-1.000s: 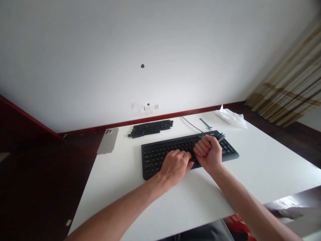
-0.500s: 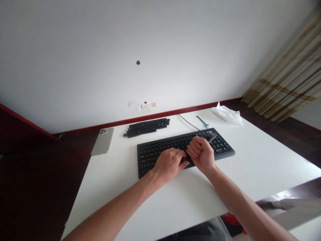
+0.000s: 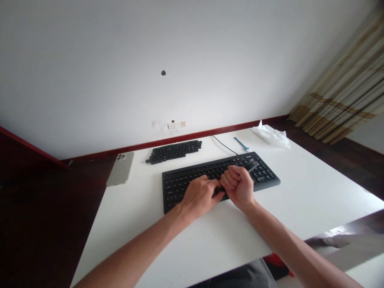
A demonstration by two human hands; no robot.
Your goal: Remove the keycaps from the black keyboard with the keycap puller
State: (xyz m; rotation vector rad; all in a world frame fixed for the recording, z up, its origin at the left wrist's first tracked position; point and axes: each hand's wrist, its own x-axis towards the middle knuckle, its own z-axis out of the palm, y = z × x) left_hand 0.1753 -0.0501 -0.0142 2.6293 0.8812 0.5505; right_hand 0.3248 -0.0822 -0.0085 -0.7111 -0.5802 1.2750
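The left hand [image 3: 200, 196] and right hand [image 3: 239, 185] have edged left over the keyboard [image 3: 210, 172] on the surface [image 3: 303, 180], likely light, stiff and best held by its ends; right fingers enclose a grey tool [image 3: 253, 165], left fingers' hold unclear.

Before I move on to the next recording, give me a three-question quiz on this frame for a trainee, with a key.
1. True or false: the flat silver phone lies to the left of the long black keyboard.

2. Which lies nearest the crumpled white plastic bag? (a) the phone; (b) the slim blue tool; (c) the jagged-edged block of black keys.

3. Of the person's left hand and right hand, which is curled into a fist?

Key: 1. True. 2. (b). 3. The right hand.
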